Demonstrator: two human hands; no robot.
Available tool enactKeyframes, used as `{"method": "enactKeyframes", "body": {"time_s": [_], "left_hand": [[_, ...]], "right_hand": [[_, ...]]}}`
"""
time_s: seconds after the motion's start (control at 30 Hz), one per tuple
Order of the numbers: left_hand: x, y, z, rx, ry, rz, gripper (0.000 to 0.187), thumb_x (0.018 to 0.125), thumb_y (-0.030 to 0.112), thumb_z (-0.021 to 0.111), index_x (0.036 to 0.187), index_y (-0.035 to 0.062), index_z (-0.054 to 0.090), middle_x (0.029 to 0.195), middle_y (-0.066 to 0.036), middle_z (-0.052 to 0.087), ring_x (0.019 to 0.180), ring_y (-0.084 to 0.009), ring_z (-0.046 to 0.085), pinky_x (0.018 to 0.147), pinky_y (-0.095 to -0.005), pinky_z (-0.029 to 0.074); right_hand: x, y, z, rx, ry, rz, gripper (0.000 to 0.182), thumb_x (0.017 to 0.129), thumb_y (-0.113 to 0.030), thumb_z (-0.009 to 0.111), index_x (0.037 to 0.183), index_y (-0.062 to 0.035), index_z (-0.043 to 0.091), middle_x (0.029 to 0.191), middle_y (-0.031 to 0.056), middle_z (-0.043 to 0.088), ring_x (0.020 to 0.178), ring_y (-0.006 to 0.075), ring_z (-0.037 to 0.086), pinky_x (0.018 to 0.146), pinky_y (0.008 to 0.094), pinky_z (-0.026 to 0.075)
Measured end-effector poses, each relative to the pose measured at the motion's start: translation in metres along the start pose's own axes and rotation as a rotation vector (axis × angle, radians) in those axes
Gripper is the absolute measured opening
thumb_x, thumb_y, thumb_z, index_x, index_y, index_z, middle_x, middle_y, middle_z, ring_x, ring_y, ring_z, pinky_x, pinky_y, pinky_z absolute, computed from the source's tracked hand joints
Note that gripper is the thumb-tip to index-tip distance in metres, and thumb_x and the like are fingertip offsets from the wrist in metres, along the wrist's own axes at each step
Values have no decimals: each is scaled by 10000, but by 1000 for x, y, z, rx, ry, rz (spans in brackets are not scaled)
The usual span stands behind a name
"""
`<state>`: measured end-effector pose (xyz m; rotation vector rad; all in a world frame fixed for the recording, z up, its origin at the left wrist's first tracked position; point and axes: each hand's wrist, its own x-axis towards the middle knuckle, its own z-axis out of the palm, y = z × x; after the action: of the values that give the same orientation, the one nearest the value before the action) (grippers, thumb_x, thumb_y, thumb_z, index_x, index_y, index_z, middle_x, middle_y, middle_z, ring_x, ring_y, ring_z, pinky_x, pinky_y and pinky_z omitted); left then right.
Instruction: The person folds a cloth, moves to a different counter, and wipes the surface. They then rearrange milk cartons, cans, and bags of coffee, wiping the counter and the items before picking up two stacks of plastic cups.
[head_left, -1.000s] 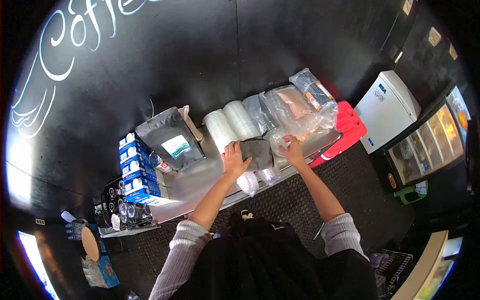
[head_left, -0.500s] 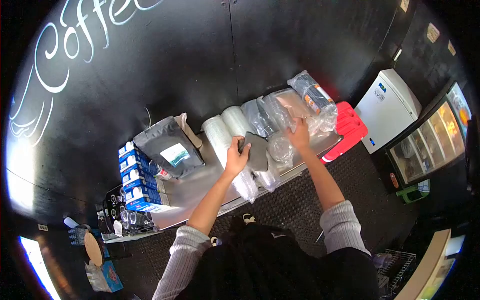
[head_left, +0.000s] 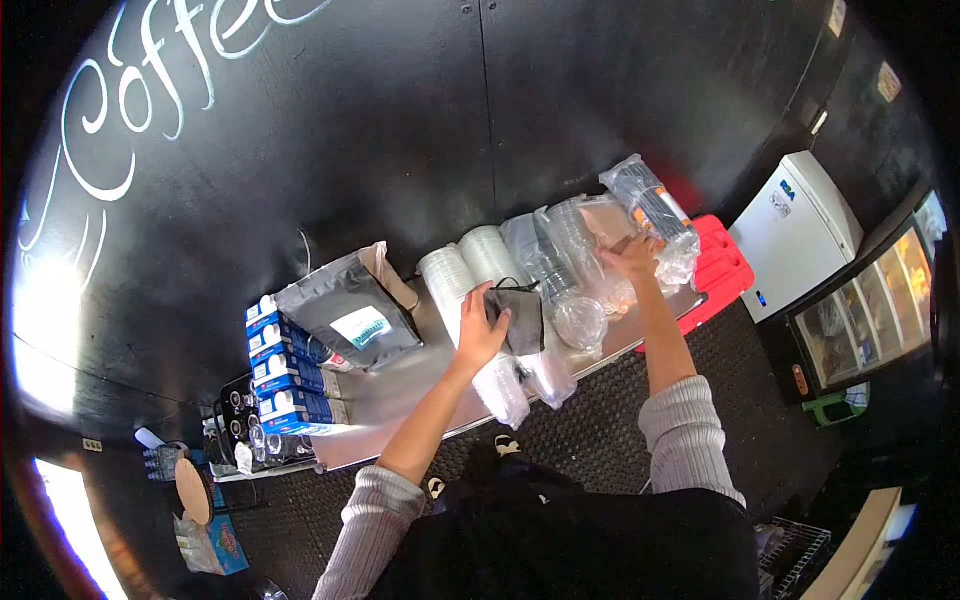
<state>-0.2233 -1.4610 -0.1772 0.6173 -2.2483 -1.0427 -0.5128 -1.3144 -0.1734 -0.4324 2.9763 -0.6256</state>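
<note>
My left hand [head_left: 484, 328] is closed round the edge of a small dark grey pouch [head_left: 522, 320], which lies over two sleeves of stacked clear lids [head_left: 448, 280]. My right hand [head_left: 635, 258] has its fingers spread over a brown package [head_left: 606, 222], beside a plastic-wrapped bundle of black straws [head_left: 648, 196]. Between the hands lie bagged clear cups [head_left: 575, 238], with a round clear bundle end [head_left: 580, 322] facing the front edge.
A metal counter [head_left: 385, 390] carries a large black bag [head_left: 350, 312] and blue-white cartons [head_left: 285, 375] at left. To the right are a red case [head_left: 722, 268], a white freezer [head_left: 795, 235] and a glass-door fridge [head_left: 870, 305].
My right hand has moved a little right and away from the clear cups, its fingers now spread. The dark pouch hangs straighter by my left hand. The view has shifted slightly.
</note>
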Motion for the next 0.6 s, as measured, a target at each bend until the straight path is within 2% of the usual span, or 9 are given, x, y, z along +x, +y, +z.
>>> {"method": "enactKeyframes", "body": {"time_s": [0.1,0.17,0.27,0.33,0.37,0.43,0.47,0.53,0.6], "left_hand": [[6,8,6,-63,-14,22,545,775,113,646,1257,21,408,1182,-216,486,1120,-390,444,969,-435,365],[9,11,10,-68,-24,34,517,789,110,645,1249,15,428,1178,-213,494,1123,-366,473,966,-394,375],[11,17,13,-82,-42,32,517,791,99,644,1257,29,430,1174,-200,496,1130,-353,477,966,-390,374],[11,15,15,-95,-51,30,512,794,97,644,1258,41,434,1176,-191,496,1134,-339,480,955,-392,385],[11,15,16,-107,-58,28,508,797,94,644,1259,52,439,1177,-181,496,1138,-325,482,944,-393,397],[11,15,16,-150,-65,25,499,802,94,643,1258,61,444,1177,-172,495,1142,-310,483,927,-393,411],[10,15,14,-194,-73,22,490,806,94,642,1257,70,449,1176,-163,494,1147,-295,483,911,-393,425],[8,18,9,-199,-80,3,481,812,99,640,1254,72,453,1181,-151,494,1137,-281,494,894,-384,437],[6,25,2,-205,-74,-19,472,818,104,638,1252,75,456,1185,-138,494,1128,-267,506,878,-375,450]], "right_hand": [[1,0,-3,-19,29,-9,1175,537,-543,796,1396,-4,202,1379,215,315,1306,358,295,1025,566,278],[-2,-2,-6,-28,34,-12,1173,526,-534,806,1392,-9,214,1379,221,317,1306,359,295,1024,558,287],[8,8,11,167,121,-14,1149,494,-463,843,1338,45,250,1375,248,323,1307,352,299,1009,516,333],[27,21,28,244,78,-78,1080,474,-419,866,1244,144,358,1134,251,551,1039,312,581,812,405,513],[32,23,31,246,78,-80,1080,474,-419,866,1244,144,358,1134,251,551,1039,312,581,812,405,513],[33,18,32,522,31,-19,834,485,-316,870,1074,129,482,956,185,619,796,232,649,591,327,538],[31,17,32,524,26,-24,834,485,-316,870,1074,129,482,956,185,619,796,232,649,591,327,538],[20,10,19,819,-150,-15,787,527,-210,850,1108,121,437,937,170,606,756,201,641,525,303,514],[-1,-2,11,847,-124,24,813,551,-182,837,1160,124,394,954,164,597,743,200,638,538,300,511]]}}
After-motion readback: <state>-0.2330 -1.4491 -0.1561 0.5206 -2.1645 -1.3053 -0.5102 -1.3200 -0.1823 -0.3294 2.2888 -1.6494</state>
